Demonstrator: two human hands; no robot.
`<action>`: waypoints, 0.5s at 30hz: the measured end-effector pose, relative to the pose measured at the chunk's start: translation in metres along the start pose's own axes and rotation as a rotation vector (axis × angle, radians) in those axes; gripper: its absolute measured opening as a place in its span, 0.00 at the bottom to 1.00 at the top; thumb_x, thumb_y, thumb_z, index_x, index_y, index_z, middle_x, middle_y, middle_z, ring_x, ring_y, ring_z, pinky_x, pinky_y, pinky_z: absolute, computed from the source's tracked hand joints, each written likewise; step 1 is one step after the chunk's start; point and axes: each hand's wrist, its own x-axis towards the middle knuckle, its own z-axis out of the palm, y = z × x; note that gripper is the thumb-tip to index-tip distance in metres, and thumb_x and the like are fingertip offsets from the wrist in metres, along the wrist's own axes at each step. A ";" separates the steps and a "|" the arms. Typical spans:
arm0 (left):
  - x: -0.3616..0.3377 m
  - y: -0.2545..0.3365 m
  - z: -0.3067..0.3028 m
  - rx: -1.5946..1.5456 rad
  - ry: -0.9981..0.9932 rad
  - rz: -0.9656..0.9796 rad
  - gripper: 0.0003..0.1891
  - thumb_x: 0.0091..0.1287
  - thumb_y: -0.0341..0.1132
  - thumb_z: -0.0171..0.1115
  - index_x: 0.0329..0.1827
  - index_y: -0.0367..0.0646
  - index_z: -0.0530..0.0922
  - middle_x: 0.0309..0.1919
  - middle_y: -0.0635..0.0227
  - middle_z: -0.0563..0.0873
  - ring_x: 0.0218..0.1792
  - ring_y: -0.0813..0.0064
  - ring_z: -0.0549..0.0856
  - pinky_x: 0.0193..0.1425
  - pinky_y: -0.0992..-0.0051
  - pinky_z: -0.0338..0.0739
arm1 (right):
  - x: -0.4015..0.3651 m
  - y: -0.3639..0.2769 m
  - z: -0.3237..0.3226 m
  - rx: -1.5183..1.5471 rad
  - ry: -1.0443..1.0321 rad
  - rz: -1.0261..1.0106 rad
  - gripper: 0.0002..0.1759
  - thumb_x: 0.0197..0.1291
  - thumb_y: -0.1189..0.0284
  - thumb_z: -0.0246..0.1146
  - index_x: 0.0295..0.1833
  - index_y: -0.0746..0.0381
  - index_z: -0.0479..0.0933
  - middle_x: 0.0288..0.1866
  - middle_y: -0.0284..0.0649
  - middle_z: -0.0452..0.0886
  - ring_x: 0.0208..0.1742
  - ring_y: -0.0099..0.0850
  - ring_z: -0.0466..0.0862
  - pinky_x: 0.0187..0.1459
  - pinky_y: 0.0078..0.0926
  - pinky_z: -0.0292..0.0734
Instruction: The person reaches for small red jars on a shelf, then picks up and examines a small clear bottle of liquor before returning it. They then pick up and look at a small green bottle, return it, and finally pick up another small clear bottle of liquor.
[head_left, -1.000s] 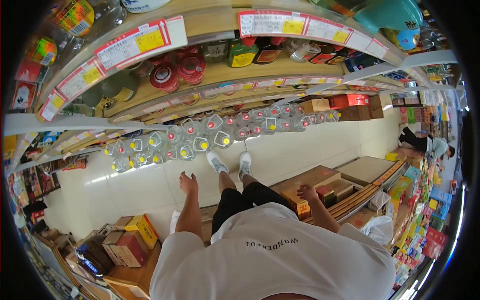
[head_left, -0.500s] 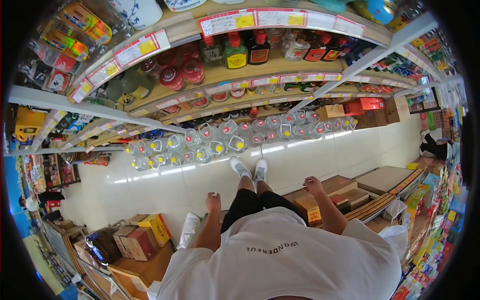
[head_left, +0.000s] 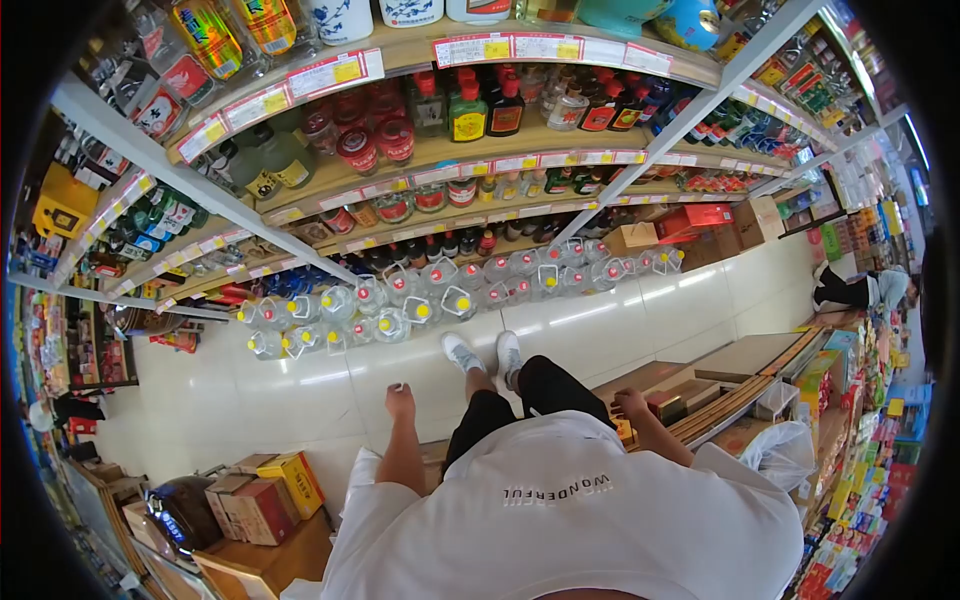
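Note:
My left hand (head_left: 400,402) hangs over the pale tiled floor, fingers curled in. A tiny white thing shows at its fingertips, too small to name. On the other side, my right hand (head_left: 628,404) is beside my thigh, close to the cartons on the low stand. Its fingers are loosely bent and apart, and I see nothing in them. Ahead of my white shoes (head_left: 462,352), several large clear jugs (head_left: 392,322) with red and yellow caps stand in rows on the floor.
Bottle-filled shelves (head_left: 430,150) with price strips curve along the front. Behind me are cardboard boxes (head_left: 262,508), a dark round jar (head_left: 185,512) and a low wooden stand (head_left: 720,412). A person (head_left: 860,290) bends at the far right; another (head_left: 65,408) is at the far left.
My view has shifted, and the shelves look nearer. One knee is now bent forward. My right hand has dropped back toward my thigh; my left hand sits further left in view.

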 end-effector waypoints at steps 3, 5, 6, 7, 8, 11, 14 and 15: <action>-0.014 -0.040 0.017 0.057 -0.008 -0.028 0.18 0.63 0.42 0.64 0.49 0.38 0.82 0.44 0.50 0.88 0.48 0.49 0.86 0.55 0.56 0.79 | -0.010 -0.003 -0.004 0.033 -0.013 -0.015 0.18 0.68 0.68 0.58 0.60 0.64 0.74 0.42 0.44 0.86 0.37 0.37 0.87 0.34 0.31 0.81; -0.029 -0.059 0.021 0.055 -0.027 -0.048 0.17 0.62 0.41 0.64 0.48 0.39 0.83 0.45 0.50 0.87 0.49 0.49 0.85 0.56 0.56 0.79 | -0.007 0.001 -0.009 0.059 -0.025 -0.050 0.18 0.68 0.68 0.58 0.60 0.63 0.74 0.42 0.44 0.86 0.38 0.37 0.87 0.35 0.31 0.81; -0.037 -0.069 0.023 0.056 -0.036 -0.058 0.17 0.62 0.41 0.64 0.48 0.39 0.83 0.46 0.50 0.87 0.50 0.49 0.85 0.57 0.56 0.79 | 0.003 0.006 -0.010 0.073 -0.028 -0.072 0.18 0.68 0.67 0.58 0.60 0.63 0.74 0.43 0.44 0.86 0.38 0.37 0.87 0.35 0.31 0.81; -0.041 -0.084 0.028 0.115 -0.007 -0.011 0.16 0.63 0.40 0.63 0.48 0.38 0.83 0.40 0.52 0.88 0.42 0.55 0.86 0.49 0.59 0.80 | 0.009 0.009 -0.013 0.087 -0.034 -0.094 0.18 0.68 0.67 0.58 0.60 0.63 0.75 0.43 0.44 0.86 0.38 0.37 0.87 0.35 0.31 0.81; -0.042 -0.100 0.033 0.174 0.025 0.035 0.15 0.64 0.39 0.62 0.48 0.38 0.83 0.35 0.54 0.88 0.33 0.60 0.88 0.41 0.63 0.82 | 0.006 0.008 -0.015 0.094 -0.036 -0.090 0.18 0.69 0.67 0.58 0.59 0.62 0.75 0.43 0.44 0.86 0.38 0.37 0.87 0.35 0.31 0.81; -0.047 -0.096 0.030 0.217 0.033 0.015 0.15 0.64 0.37 0.60 0.48 0.37 0.83 0.30 0.57 0.89 0.25 0.66 0.89 0.33 0.67 0.83 | 0.009 -0.004 -0.021 0.115 -0.053 -0.098 0.17 0.69 0.65 0.59 0.58 0.62 0.75 0.44 0.43 0.85 0.38 0.36 0.87 0.35 0.31 0.81; -0.052 -0.085 0.023 0.195 0.052 0.010 0.15 0.64 0.36 0.60 0.48 0.37 0.83 0.29 0.57 0.89 0.25 0.66 0.89 0.33 0.67 0.83 | 0.024 0.003 -0.027 0.152 -0.065 -0.093 0.16 0.69 0.64 0.59 0.56 0.61 0.75 0.44 0.43 0.85 0.38 0.36 0.87 0.35 0.31 0.81; -0.051 -0.076 0.022 0.185 0.068 0.026 0.15 0.64 0.37 0.60 0.48 0.37 0.83 0.29 0.57 0.89 0.25 0.66 0.89 0.32 0.67 0.83 | 0.029 0.005 -0.029 0.172 -0.065 -0.082 0.16 0.69 0.64 0.59 0.56 0.62 0.75 0.44 0.43 0.85 0.38 0.36 0.86 0.35 0.31 0.81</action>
